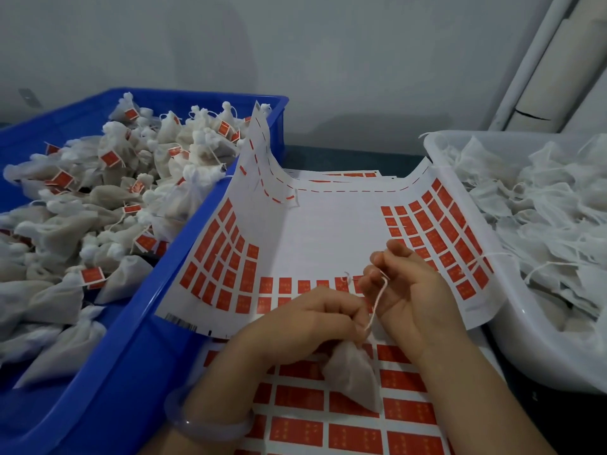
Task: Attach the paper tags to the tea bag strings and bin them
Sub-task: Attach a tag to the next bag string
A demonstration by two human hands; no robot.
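The left hand (323,318) grips a tea bag (353,372) at its neck while the right hand (405,284) pinches its string (377,302) above the tag sheet (328,231).

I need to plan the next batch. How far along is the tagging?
Done: the blue bin holds a big pile of bags with red tags, and the middle of the sticker sheet is bare. In hand: the left hand holds one bag while the right hand pinches its string, no tag on it yet. Left: the white bin holds many untagged bags.
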